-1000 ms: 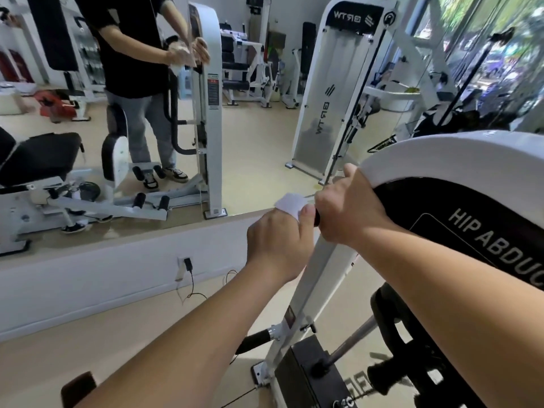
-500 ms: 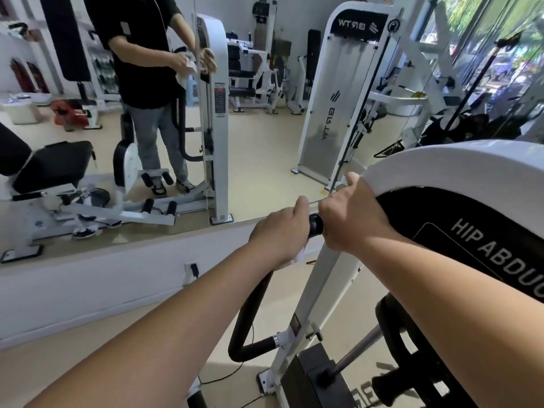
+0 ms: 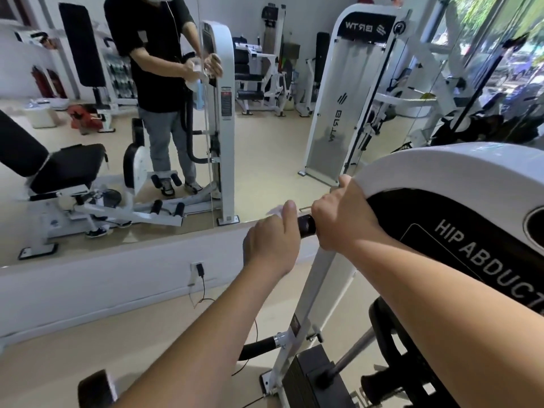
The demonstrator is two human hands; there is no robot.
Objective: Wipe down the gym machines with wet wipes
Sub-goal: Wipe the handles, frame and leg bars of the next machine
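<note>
**A:** Which step is this?

**B:** Wiping the grip, I'd say. The left hand is wrapped round the black round handle bar of the white hip-abduction machine with the black lettered panel. The crumpled white wet wipe is clamped between palm and bar, and only a corner shows, poking out on the far side past the thumb.

**A:** And the other hand?

**B:** The right hand is closed over the same bar just to the right, thumb up against the machine's white top edge. It looks like bracing, not cleaning. Its fingers are hidden under the bar, so I can't tell how far they wrap.

**A:** How does the bar lie?

**B:** The short bare stretch between the two hands runs left to right, nearly level. Further left the hand and arm cover it. A black tube shows low down, meeting the white upright near the floor, so I judge that the bar bends down and returns there.

**A:** What's next, then?

**B:** Probably sliding the wipe along that axis, toward the bend and down, with a twist to catch the underside. The grip must loosen enough to slide yet hold the wipe pressed flat. The patch under the right hand has no wipe on it, so that hand would have to shift.

**A:** How far along is the job?

**B:** Early, at a guess. More machines show in the wall mirror on the far side.
</note>
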